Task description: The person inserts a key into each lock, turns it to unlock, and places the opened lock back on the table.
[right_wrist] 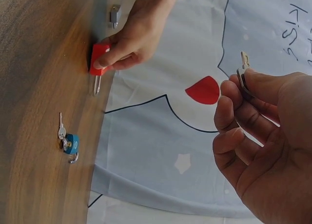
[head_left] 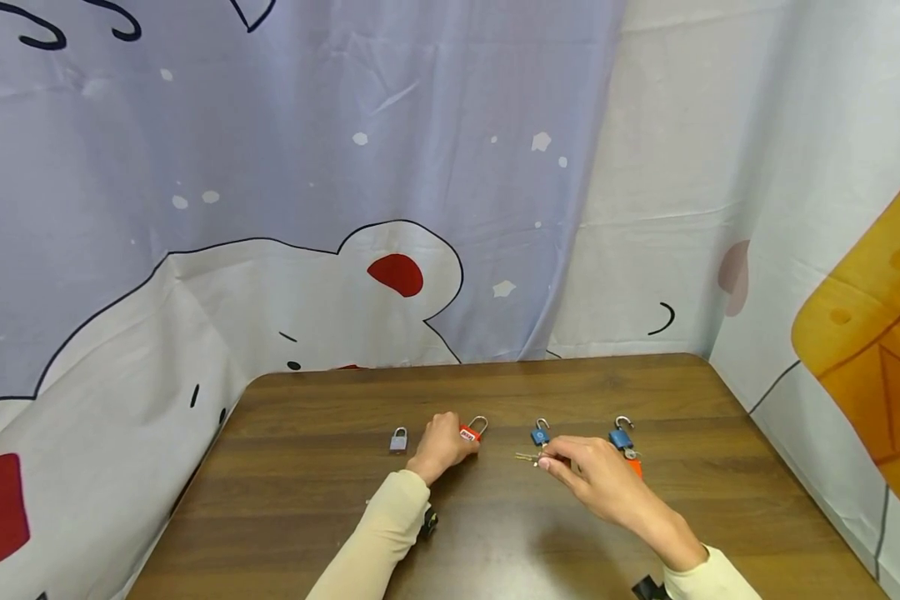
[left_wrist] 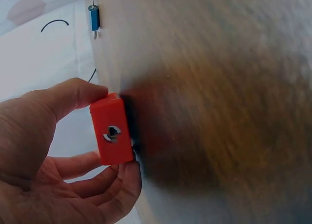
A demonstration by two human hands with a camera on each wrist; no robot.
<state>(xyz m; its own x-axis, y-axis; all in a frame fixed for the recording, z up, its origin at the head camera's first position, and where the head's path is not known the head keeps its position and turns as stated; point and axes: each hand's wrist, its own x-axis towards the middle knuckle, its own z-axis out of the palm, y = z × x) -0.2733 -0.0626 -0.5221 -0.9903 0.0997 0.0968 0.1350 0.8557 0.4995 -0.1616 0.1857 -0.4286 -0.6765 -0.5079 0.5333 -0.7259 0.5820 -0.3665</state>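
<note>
In the head view my left hand (head_left: 442, 442) grips a red padlock (head_left: 470, 433) by its body, its shackle pointing away to the right. The left wrist view shows the red padlock (left_wrist: 111, 131) from its keyhole end, between thumb and fingers, with no key in the keyhole. My right hand (head_left: 600, 479) pinches small keys (head_left: 526, 457) to the right of the red padlock. In the right wrist view a key (right_wrist: 245, 63) sticks up from between thumb and forefinger. Just beyond the right hand lies a blue padlock (head_left: 540, 436) with its shackle open.
A small silver padlock (head_left: 398, 442) sits left of the left hand. Farther right is another blue padlock (head_left: 620, 438), its shackle open, near an orange-red item (head_left: 635, 467) partly hidden by the right hand. The wooden table (head_left: 307, 500) ends at a printed curtain (head_left: 495, 208).
</note>
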